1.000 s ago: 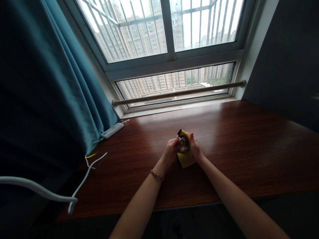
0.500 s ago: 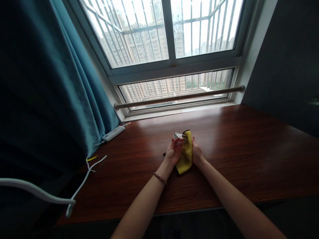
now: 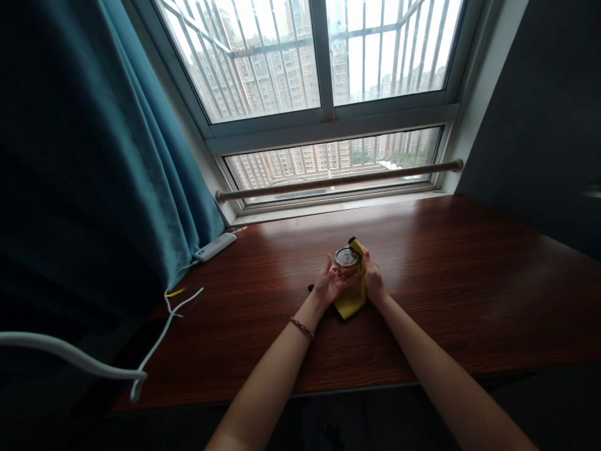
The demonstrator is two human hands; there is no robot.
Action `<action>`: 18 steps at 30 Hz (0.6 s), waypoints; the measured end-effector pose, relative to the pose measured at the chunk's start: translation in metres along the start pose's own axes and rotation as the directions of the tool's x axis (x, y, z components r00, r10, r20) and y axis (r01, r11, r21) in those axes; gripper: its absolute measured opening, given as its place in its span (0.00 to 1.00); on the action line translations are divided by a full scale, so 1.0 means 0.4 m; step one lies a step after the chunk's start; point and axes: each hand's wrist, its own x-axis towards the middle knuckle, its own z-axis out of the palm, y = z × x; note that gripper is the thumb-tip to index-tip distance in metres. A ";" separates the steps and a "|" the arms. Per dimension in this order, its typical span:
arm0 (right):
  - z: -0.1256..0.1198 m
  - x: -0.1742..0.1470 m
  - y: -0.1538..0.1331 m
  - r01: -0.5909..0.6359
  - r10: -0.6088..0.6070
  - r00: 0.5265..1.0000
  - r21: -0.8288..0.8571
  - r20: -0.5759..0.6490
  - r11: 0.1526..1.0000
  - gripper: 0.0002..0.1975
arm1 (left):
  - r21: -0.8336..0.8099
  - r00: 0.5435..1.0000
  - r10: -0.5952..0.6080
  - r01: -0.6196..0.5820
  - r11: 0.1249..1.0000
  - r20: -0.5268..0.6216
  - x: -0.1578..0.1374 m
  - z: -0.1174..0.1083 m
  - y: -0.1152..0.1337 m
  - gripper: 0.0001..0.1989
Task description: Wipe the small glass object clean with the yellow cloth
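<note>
- A teal curtain (image 3: 94,156) fills the left of the frame, with a white cable (image 3: 159,335) trailing below it at the lower left.
- A white power strip (image 3: 215,247) lies on the dark wooden bench (image 3: 469,282), at the curtain's foot, left of centre.
- The left hand (image 3: 330,285), just left of centre, cups a small glass jar (image 3: 346,258); its fingers curl around the jar's left and under sides, and the jar's round rim shows at the fingertips.
- The jar sits between the two hands, touching both, held above the bench.
- A yellow cloth (image 3: 352,299) hangs below and right of the jar.
- The right hand (image 3: 373,282), just right of centre, grips the cloth and presses it against the jar's right side.
- A wooden rail (image 3: 338,180) crosses the window (image 3: 323,81) behind.
</note>
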 end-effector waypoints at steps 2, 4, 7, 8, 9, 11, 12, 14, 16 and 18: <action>0.004 0.001 0.009 0.065 -0.059 0.996 -0.115 0.061 0.991 0.26 | -0.010 0.997 0.053 -0.054 0.999 -0.049 0.007 -0.008 -0.003 0.14; 0.007 0.000 0.018 0.140 -0.114 0.986 -0.224 0.123 0.965 0.26 | -0.042 0.990 0.121 -0.124 0.991 -0.072 0.013 -0.016 -0.005 0.11; 0.007 -0.005 0.023 0.228 -0.157 0.961 -0.326 0.228 0.918 0.26 | -0.099 0.972 0.215 -0.224 0.970 -0.097 0.018 -0.026 -0.004 0.09; 0.007 -0.008 0.021 0.246 -0.159 0.952 -0.345 0.262 0.906 0.26 | -0.114 0.965 0.236 -0.249 0.962 -0.112 0.019 -0.029 -0.002 0.09; 0.007 -0.011 0.017 0.259 -0.156 0.943 -0.359 0.293 0.897 0.25 | -0.128 0.959 0.251 -0.268 0.955 -0.131 0.021 -0.032 0.000 0.08; 0.007 -0.016 0.005 0.273 -0.144 0.930 -0.373 0.339 0.887 0.23 | -0.147 0.950 0.260 -0.287 0.947 -0.175 0.023 -0.037 0.005 0.07; 0.007 -0.019 -0.001 0.279 -0.138 0.923 -0.377 0.359 0.883 0.22 | -0.151 0.946 0.259 -0.290 0.945 -0.195 0.023 -0.037 0.007 0.07; 0.008 -0.023 -0.013 0.304 -0.137 0.906 -0.388 0.401 0.870 0.21 | -0.141 0.945 0.251 -0.283 0.949 -0.210 0.022 -0.036 0.012 0.09; 0.009 -0.025 -0.022 0.339 -0.142 0.886 -0.408 0.441 0.848 0.20 | -0.123 0.954 0.231 -0.257 0.959 -0.191 0.021 -0.033 0.016 0.13; 0.011 -0.027 -0.028 0.368 -0.148 0.874 -0.432 0.463 0.823 0.21 | -0.116 0.964 0.196 -0.218 0.969 -0.179 0.022 -0.032 0.020 0.20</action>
